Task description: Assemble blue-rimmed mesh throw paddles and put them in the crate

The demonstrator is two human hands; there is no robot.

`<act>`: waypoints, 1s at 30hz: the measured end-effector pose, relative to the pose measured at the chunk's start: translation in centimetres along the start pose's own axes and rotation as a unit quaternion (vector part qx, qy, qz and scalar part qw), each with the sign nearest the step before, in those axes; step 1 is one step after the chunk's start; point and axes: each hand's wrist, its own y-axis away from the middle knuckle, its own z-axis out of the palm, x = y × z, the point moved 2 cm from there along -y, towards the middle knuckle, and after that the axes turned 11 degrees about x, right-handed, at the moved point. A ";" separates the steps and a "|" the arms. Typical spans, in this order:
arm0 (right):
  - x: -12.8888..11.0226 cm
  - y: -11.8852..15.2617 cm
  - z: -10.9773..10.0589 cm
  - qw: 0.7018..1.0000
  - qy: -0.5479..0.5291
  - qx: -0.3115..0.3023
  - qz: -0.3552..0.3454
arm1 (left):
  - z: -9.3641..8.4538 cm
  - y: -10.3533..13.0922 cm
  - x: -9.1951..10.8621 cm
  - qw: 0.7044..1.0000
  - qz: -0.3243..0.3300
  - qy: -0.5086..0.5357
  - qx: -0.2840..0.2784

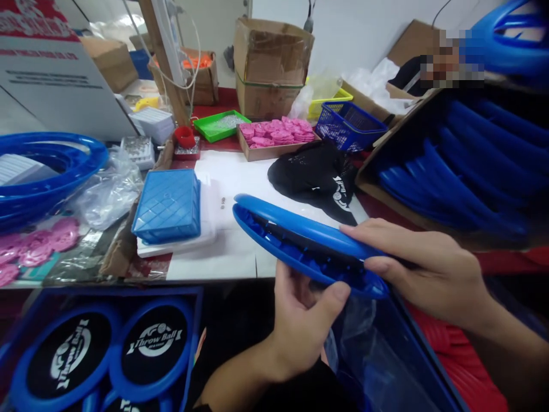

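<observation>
Between my hands is a blue plastic paddle frame (295,220), seen edge-on and tilted. Its two ring halves stand apart along the near side, with dark material and small pegs in the gap. My left hand (306,323) grips the lower half from below, thumb on the rim. My right hand (433,269) pinches the right end, thumb and fingers across both halves. Beyond the frame, black printed fabric (313,174) lies bunched on the white table sheet (235,240). A blue basket-like box (169,203) stands to the left.
A carton of blue rings (450,166) leans at right, a person (412,74) partly visible behind it. Pink pieces (278,133) fill a shallow box near a blue basket (349,123) and green tray (218,126). At lower left, a crate (198,320) holds several Throw Ball paddles (152,349).
</observation>
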 end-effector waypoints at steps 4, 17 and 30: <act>-1.8 0.4 1.0 1.000 -0.024 -0.012 -0.014 | -0.6 0.3 0.7 1.000 0.027 -0.009 0.009; -3.6 1.6 2.7 0.999 -0.050 0.000 0.013 | -3.1 0.8 0.4 0.997 0.064 -0.051 -0.003; -2.0 2.7 3.2 0.992 -0.111 0.017 0.052 | -3.1 -0.2 -0.3 0.997 0.050 -0.054 -0.008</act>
